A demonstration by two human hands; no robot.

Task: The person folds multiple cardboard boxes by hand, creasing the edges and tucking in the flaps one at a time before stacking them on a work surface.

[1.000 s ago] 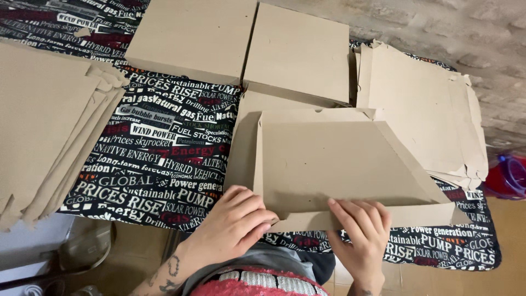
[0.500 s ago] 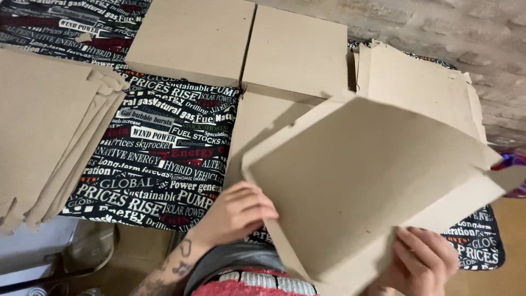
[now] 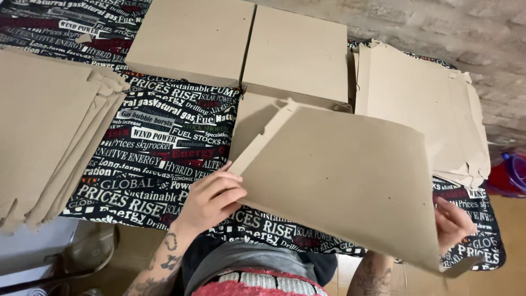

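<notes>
- Lying fanned at the far left, a stack of flat cardboard sheets (image 3: 49, 137) rests on the black printed cloth (image 3: 159, 148).
- At top centre two folded cardboard boxes (image 3: 192, 38) sit side by side on that cloth, edges touching.
- The left hand (image 3: 211, 200) pinches the near-left edge of a large flat cardboard blank (image 3: 339, 175), fingers curled over it and thumb beneath.
- The blank is lifted and tilted above the cloth, over another cardboard piece (image 3: 249, 123) lying beneath it.
- The right hand (image 3: 452, 225) grips the blank's lower right edge, fingers wrapped around it.
- At the right a pile of die-cut cardboard blanks (image 3: 422, 104) lies just beside the boxes.
</notes>
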